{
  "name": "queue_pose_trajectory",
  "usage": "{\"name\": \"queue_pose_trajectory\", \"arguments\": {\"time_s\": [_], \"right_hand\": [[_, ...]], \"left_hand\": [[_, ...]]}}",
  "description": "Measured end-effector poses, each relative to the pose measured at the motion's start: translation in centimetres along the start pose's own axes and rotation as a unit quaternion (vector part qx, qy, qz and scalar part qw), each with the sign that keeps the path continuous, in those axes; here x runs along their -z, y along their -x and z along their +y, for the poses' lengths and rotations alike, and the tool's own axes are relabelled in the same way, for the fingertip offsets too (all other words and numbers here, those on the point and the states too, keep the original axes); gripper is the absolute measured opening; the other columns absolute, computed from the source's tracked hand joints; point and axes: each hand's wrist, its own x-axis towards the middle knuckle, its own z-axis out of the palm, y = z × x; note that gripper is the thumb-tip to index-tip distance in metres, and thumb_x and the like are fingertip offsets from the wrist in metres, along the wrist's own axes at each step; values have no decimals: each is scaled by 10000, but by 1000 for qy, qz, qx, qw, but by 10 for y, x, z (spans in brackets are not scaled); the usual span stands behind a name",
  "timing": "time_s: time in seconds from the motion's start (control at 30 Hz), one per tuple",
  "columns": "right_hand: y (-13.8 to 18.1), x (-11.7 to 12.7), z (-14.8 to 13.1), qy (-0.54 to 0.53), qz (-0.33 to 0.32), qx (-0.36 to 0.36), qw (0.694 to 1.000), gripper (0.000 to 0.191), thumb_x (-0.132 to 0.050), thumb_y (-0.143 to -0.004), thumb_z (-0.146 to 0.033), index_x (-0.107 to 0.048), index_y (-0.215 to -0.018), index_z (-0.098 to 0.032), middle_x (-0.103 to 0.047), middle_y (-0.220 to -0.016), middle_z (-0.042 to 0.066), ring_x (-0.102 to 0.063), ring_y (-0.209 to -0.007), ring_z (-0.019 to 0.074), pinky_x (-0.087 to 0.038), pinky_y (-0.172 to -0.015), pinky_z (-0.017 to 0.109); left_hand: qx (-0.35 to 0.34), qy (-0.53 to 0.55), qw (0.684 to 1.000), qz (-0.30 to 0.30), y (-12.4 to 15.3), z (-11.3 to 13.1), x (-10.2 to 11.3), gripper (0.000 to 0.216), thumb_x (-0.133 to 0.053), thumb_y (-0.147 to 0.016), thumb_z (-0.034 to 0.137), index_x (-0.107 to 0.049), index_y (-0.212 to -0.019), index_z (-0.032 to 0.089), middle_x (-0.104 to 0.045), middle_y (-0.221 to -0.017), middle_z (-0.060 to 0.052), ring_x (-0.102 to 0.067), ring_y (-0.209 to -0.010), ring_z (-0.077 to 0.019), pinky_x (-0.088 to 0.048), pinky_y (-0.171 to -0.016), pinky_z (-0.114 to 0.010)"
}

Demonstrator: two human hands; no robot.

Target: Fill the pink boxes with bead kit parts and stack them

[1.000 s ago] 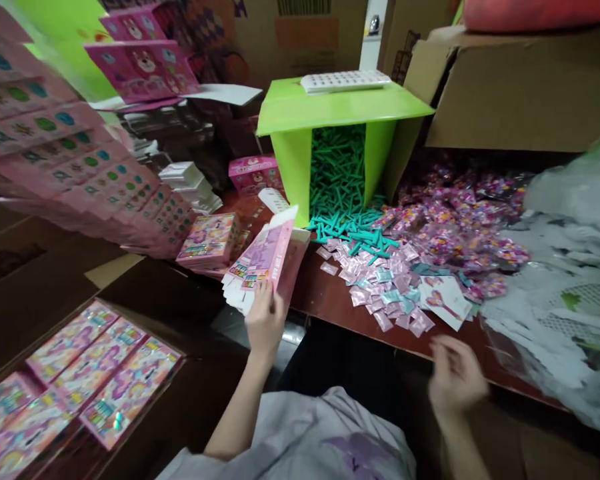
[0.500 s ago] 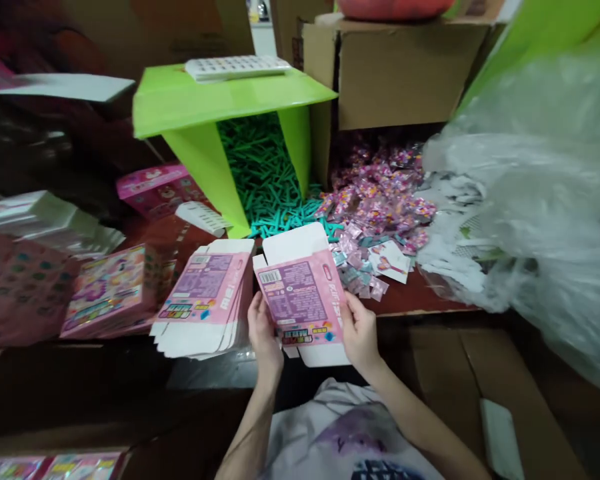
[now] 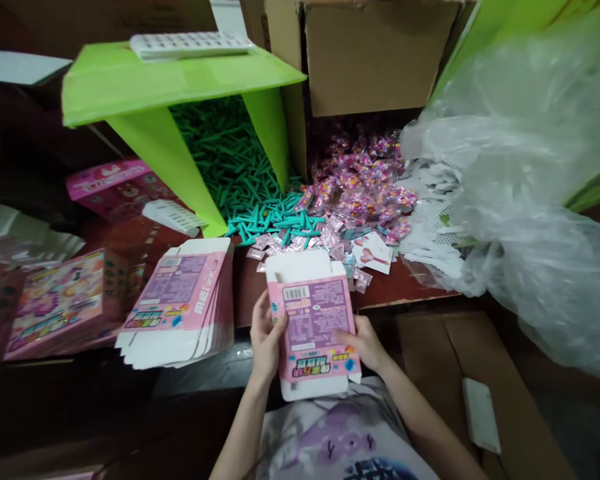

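A pink and purple printed carton (image 3: 316,313) with white end flaps sticking out is held in front of my shirt. My left hand (image 3: 266,340) grips its left edge, thumb on the printed face. On the opposite edge my right hand (image 3: 367,343) pinches it, fingers partly over the print. A stack of the same flattened cartons (image 3: 173,287) lies on the table to the left of my left hand. Beyond the held carton are small pink sachets (image 3: 333,233), teal pen-like sticks (image 3: 275,217) and bags of colourful beads (image 3: 365,193).
A green box (image 3: 150,147) spills the teal sticks, with printed sheets (image 3: 190,45) on top. Behind the beads stands a brown box (image 3: 375,60). Clear plastic bags (image 3: 520,167) with white mesh pieces (image 3: 435,220) crowd the right. Filled pink boxes (image 3: 60,300) stand left.
The held carton has come closer to my body and turned, its left side panel now showing. My right fingers have moved onto its face. The view has shifted to the right.
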Motion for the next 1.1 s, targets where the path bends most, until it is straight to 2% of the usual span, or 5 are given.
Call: {"name": "queue_pose_trajectory", "arguments": {"time_s": [0.13, 0.27, 0.37, 0.5, 1.1], "right_hand": [[-3, 12, 7, -26, 93, 86, 992, 621, -764, -660, -278, -549, -1243, -280, -602, -1260, 16, -589, -1110, 203, -474, -957, 320], [-13, 5, 28, 38, 61, 71, 995, 275, -635, -780, -440, -682, -832, -174, -676, -787, 30, -609, -691, 159, -489, -665, 269], [-22, -3, 41, 17, 92, 63, 994, 365, -520, -843, -473, -636, -692, -161, -622, -652, 25, -561, -602, 143, -455, -605, 262], [-31, -9, 48, -42, 101, 68, 992, 449, -612, -772, -350, -529, -1201, -250, -682, -954, 12, -636, -786, 175, -487, -699, 282], [-5, 0, 59, 105, 81, 194, 972, 229, -640, -778, -258, -596, -567, -181, -712, -899, 68, -661, -830, 218, -483, -731, 338]], "left_hand": [[48, -34, 984, -170, 16, -11, 17, 964, -719, -727, 337, -132, -1490, 299, -529, -1331, -118, -594, -1102, -231, -481, -923, -349], [29, -106, 975, -194, 16, -23, 24, 467, -677, -728, 367, -581, -1152, 194, -616, -1105, -58, -585, -926, -189, -461, -796, -263], [45, -106, 984, -137, 8, -31, 20, 208, -512, -830, 323, -635, -857, 158, -626, -845, -27, -562, -774, -151, -438, -739, -250], [74, -16, 997, -27, -3, -42, 9, 363, -522, -759, 256, -618, -1104, 193, -674, -1015, -34, -613, -873, -168, -459, -807, -277], [-13, -81, 995, -56, 18, -55, 9, 344, -627, -787, 365, -499, -544, 158, -683, -856, -80, -643, -806, -186, -501, -756, -315]]}}
